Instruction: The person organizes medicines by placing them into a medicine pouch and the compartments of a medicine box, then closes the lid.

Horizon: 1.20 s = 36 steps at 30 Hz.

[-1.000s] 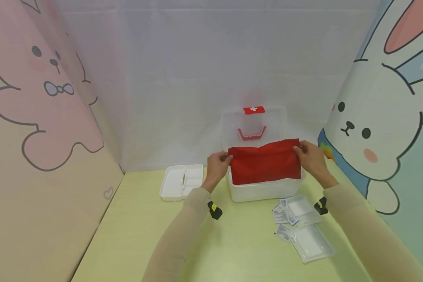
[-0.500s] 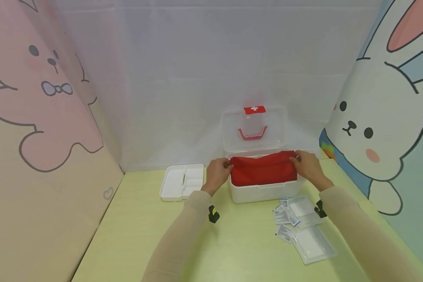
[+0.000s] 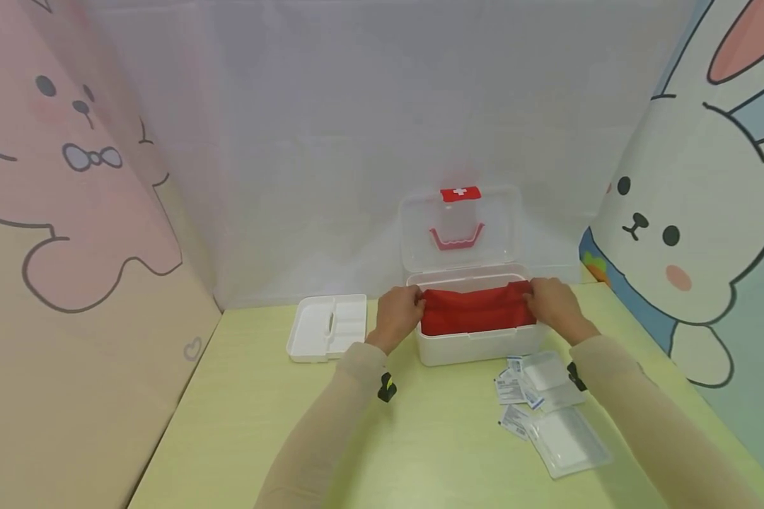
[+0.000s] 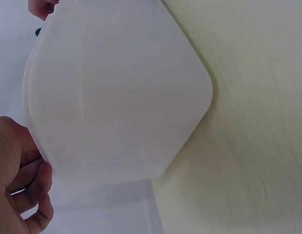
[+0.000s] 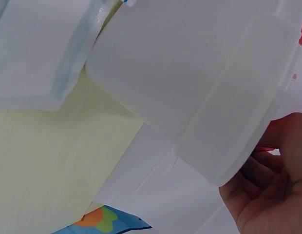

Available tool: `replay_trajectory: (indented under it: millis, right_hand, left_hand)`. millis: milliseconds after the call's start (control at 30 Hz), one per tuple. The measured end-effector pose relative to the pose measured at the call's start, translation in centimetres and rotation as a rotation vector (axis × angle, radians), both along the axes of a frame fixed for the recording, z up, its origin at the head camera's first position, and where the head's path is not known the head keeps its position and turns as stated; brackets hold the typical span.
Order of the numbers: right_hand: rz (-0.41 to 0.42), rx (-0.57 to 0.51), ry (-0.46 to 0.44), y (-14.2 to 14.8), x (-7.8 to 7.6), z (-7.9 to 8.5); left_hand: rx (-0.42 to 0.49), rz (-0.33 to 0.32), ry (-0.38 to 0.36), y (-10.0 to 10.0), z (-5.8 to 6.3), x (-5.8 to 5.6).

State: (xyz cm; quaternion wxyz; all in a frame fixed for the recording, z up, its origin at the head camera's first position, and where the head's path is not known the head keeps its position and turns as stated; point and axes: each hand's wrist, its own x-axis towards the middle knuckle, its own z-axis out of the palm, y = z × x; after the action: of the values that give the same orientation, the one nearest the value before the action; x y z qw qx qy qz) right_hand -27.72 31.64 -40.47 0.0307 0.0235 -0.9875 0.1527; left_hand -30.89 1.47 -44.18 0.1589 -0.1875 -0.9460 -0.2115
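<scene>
A folded red cloth [image 3: 474, 312] sits partly inside a white first-aid box [image 3: 479, 348] in the head view, its upper edge near the rim. At the cloth's left end my left hand [image 3: 396, 318] holds it with curled fingers; my right hand [image 3: 555, 305] holds the right end. In the left wrist view the fingers of the left hand [image 4: 22, 180] bend over the box rim, and the cloth is hidden. The right wrist view shows the right hand [image 5: 273, 180] at the rim, with a sliver of red between its fingers. The box's clear lid [image 3: 504, 226] stands raised behind.
A white divided tray [image 3: 308, 329] lies left of the box. In front of the box, at the right, are several small printed sachets [image 3: 509, 389] and two clear-and-white dressing packs [image 3: 563, 440]. A pale curtain [image 3: 318, 162] hangs behind the yellow table [image 3: 242, 424].
Both hands have moved down with the red cloth, from above the box to its rim. More of the cloth is now inside the box. The sachets and tray have not moved.
</scene>
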Motion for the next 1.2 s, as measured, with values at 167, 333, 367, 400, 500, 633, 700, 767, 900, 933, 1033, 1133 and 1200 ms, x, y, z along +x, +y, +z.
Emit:
replay_trajectory:
  millis: [167, 333, 367, 400, 500, 633, 700, 767, 900, 933, 1033, 1133, 1200]
  right_hand:
    - [-0.037, 0.01, 0.043, -0.2, 0.0, -0.5]
    - [-0.073, 0.041, 0.114, -0.2, 0.1, -1.1]
    - [-0.072, 0.049, 0.131, -0.2, 0.1, -1.2]
    - [-0.07, 0.058, 0.147, -0.1, 0.1, -1.3]
    - [-0.065, 0.05, 0.177, 0.1, -0.1, -1.7]
    - [-0.061, -0.052, 0.133, 0.5, -0.3, -2.3]
    - [-0.065, -0.118, 0.089, 0.7, -0.4, -2.6]
    - [-0.072, -0.171, 0.059, 0.9, -0.3, -2.8]
    - [-0.101, -0.254, 0.061, 1.1, -0.2, -3.4]
    - [-0.11, -0.276, 0.069, 1.1, -0.1, -3.5]
    - [-0.138, -0.323, 0.091, 1.0, 0.1, -3.9]
    - [-0.154, -0.359, 0.09, 0.7, 0.3, -4.0]
    - [-0.163, -0.375, 0.071, 0.5, 0.4, -3.9]
  left_hand:
    - [0.001, 0.012, -0.033, 0.2, 0.0, -0.1]
    - [0.05, -0.002, -0.054, 0.2, -0.3, -0.1]
    - [0.055, -0.003, -0.049, 0.2, -0.4, 0.0]
    - [0.06, -0.002, -0.04, 0.2, -0.5, 0.0]
    - [0.072, 0.007, -0.012, 0.1, -0.8, 0.1]
    - [0.109, 0.021, 0.0, 0.0, -1.3, 0.1]
    - [0.137, 0.029, -0.001, 0.0, -1.6, 0.0]
    - [0.175, 0.036, -0.003, 0.0, -1.9, 0.0]
    - [0.256, 0.054, -0.026, -0.1, -2.3, 0.1]
    - [0.273, 0.058, -0.034, -0.1, -2.3, 0.1]
    - [0.304, 0.067, -0.05, -0.2, -2.3, 0.2]
    - [0.317, 0.078, -0.049, -0.4, -2.0, 0.3]
    - [0.322, 0.082, -0.055, -0.4, -1.8, 0.3]
